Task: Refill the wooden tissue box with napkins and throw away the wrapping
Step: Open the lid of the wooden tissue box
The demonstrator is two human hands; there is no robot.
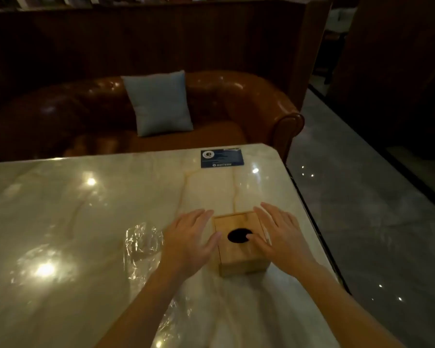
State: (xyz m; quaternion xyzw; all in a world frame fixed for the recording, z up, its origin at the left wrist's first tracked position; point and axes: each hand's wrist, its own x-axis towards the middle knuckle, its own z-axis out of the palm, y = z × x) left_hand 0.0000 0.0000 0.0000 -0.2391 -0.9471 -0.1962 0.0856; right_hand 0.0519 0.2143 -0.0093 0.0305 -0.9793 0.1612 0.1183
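The wooden tissue box (241,243) stands in the lower middle of the frame, near the right edge of the marble surface (60,209), with its lid on and the dark oval opening facing up. No napkin shows through the hole, and the dim light hides what is inside.

Both hands flank the box with fingers straight and spread, gripping nothing. The left hand (189,237) lies along the box's left side, its thumb touching the top edge. The right hand (279,234) lies along the right side, its thumb resting on the lid just beside the opening.

The clear plastic wrapping (142,241) lies crumpled and flat-looking on the surface just left of the left hand.

The step in hand looks like settling or squaring up the closed box, so the refill seems done or nearly so. The next move would call for one hand to leave the box, gather the loose film into a bunch and carry it to a bin, though none is in view.
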